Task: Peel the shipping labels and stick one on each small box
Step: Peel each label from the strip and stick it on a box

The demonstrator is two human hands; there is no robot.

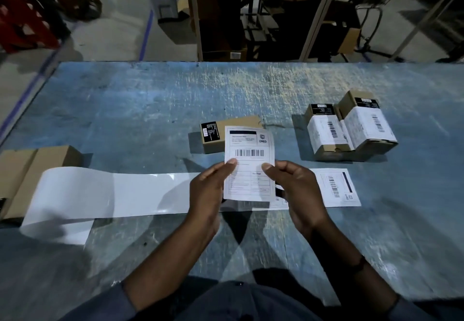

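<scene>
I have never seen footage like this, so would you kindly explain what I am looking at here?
There is no machine here: a single camera worn on a person's head looks down at their bare hands. The left hand and right hand pinch a shipping label above the blue table. Behind it lies an unlabelled box; to the right sit two labelled boxes. A white backing strip crosses the table, with one unpeeled label at its right end.
</scene>
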